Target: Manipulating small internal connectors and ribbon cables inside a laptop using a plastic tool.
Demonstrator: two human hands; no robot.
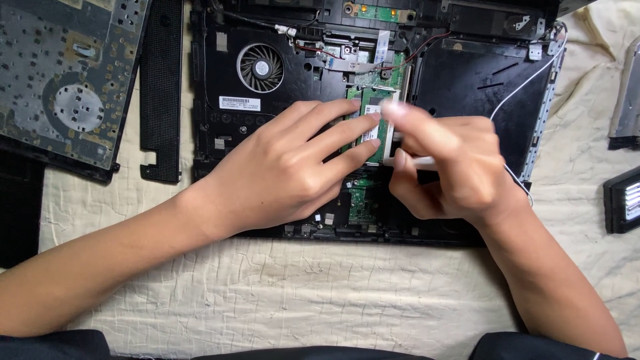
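Cream cloth under opened laptop; upright green memory module is pressed by flat, open left hand, thin white tool pinched in right hand just beside.

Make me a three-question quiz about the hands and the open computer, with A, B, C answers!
1. Where is the round black cooling fan?
A. above the left hand
B. on the cream quilted cloth
C. under the right hand

2. What colour is the small flat memory board?
A. red
B. green
C. yellow

3. The opened black laptop base has its cover:
A. on
B. off
C. taped

Answers: 1 A, the fan sits past the left fingers; 2 B, it shows green; 3 B, the inner parts lie bare.
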